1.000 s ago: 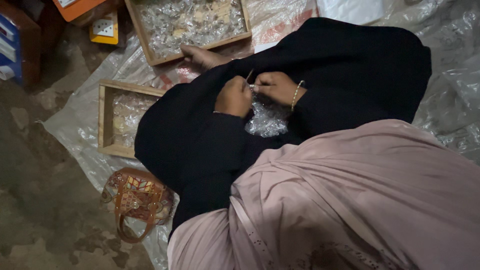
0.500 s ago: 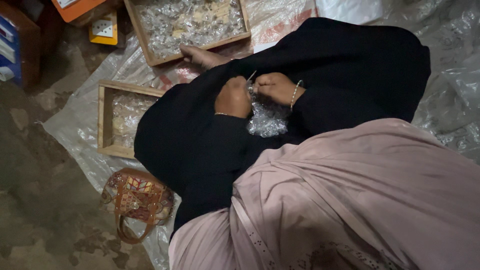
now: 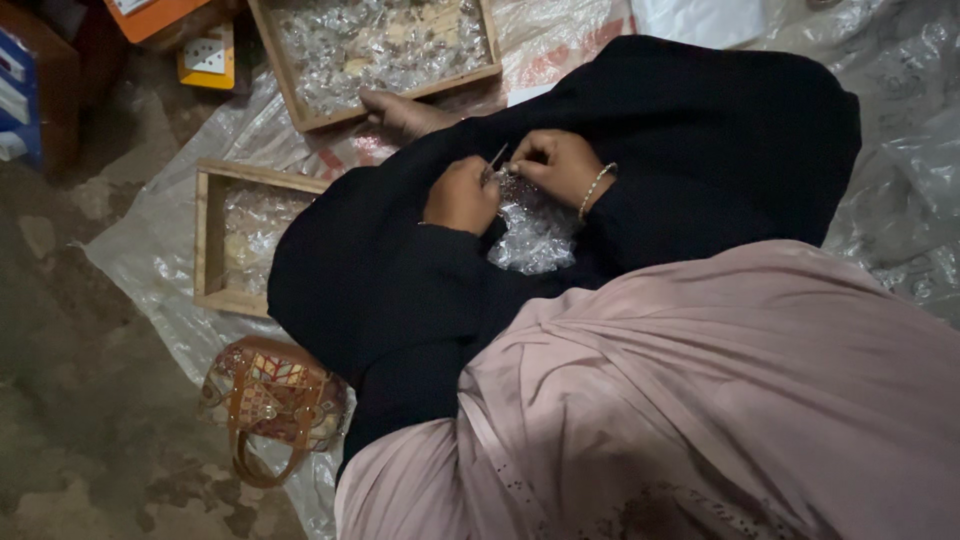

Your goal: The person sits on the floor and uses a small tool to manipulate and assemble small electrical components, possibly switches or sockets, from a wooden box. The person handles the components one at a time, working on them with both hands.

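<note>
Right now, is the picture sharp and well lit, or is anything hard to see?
Head view: dim overall; the floor at left lies in shadow. The plastic sheet gives soft glare. The small thing between the left hand and right hand is too fine to make out.

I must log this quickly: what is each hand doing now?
Left hand: closed, pinching the clear plastic bag.
Right hand: closed on a thin metal tool.

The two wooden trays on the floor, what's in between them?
Between the upper wooden tray and the lower wooden tray lies only crinkled clear plastic sheet with a red patch, plus a bare foot at its right edge, seen from the head view.
</note>
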